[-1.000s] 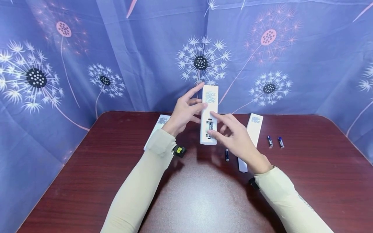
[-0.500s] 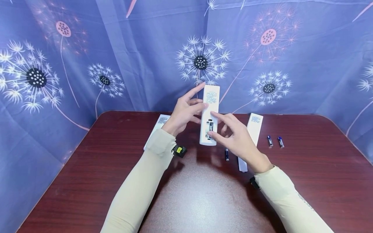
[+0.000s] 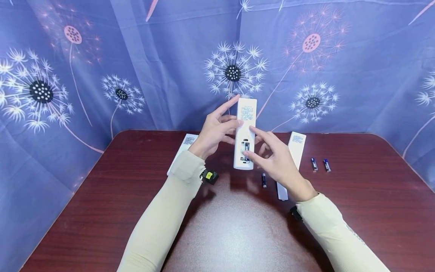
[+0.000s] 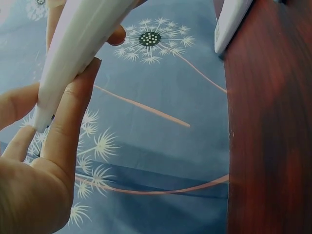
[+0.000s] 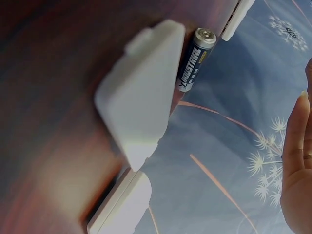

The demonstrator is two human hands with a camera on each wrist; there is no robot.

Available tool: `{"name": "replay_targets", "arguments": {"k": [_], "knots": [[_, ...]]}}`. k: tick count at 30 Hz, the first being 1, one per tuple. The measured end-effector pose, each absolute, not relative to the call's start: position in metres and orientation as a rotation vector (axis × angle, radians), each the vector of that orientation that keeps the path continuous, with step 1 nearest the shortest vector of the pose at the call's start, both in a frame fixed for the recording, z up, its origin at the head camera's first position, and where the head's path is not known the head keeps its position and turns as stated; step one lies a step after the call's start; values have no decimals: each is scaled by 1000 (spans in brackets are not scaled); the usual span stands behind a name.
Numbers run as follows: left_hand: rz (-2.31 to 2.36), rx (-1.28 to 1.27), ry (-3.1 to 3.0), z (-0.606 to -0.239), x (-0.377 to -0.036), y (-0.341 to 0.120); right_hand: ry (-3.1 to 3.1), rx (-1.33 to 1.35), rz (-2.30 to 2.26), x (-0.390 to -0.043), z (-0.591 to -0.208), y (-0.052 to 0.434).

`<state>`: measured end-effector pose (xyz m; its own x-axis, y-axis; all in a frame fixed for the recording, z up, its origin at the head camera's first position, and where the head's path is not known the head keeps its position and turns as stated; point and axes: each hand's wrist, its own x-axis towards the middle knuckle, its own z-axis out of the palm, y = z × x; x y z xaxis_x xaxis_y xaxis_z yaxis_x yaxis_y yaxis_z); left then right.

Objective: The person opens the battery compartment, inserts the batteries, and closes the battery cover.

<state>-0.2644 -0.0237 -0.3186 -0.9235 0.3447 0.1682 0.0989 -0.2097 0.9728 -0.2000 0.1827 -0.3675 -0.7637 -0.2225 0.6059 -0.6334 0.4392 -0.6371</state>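
My left hand [image 3: 215, 134] holds a white remote control [image 3: 247, 109] up above the table, its back facing me and its battery compartment uncovered. At least one battery [image 3: 247, 147] lies in that compartment. My right hand [image 3: 276, 158] has its thumb pressing at the compartment and its index fingertip on the remote's back. The left wrist view shows the left thumb and fingers around the remote [image 4: 78, 53]. At the right edge of the right wrist view only part of the right hand [image 5: 297, 165] shows, without the held remote. A loose battery [image 3: 264, 180] lies on the table below.
Other white remotes lie left [image 3: 185, 147] and right [image 3: 296, 149]. Two batteries, one nearer [image 3: 314, 164] and one farther right [image 3: 327, 165], are on the right. A white tabbed piece [image 5: 141, 92], like a battery cover, sits beside a battery [image 5: 197, 58]. Behind hangs a blue patterned cloth [image 3: 176, 56].
The held remote has shifted very slightly right. My right index fingertip has moved a little up and right on its back, while the thumb stays at the battery compartment.
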Motion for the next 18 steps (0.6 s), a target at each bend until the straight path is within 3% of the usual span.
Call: {"name": "replay_targets", "arguments": {"k": [18], "knots": [[2273, 546, 1850, -316, -261, -22, -2187, 757, 1393, -200, -366, 180]]}}
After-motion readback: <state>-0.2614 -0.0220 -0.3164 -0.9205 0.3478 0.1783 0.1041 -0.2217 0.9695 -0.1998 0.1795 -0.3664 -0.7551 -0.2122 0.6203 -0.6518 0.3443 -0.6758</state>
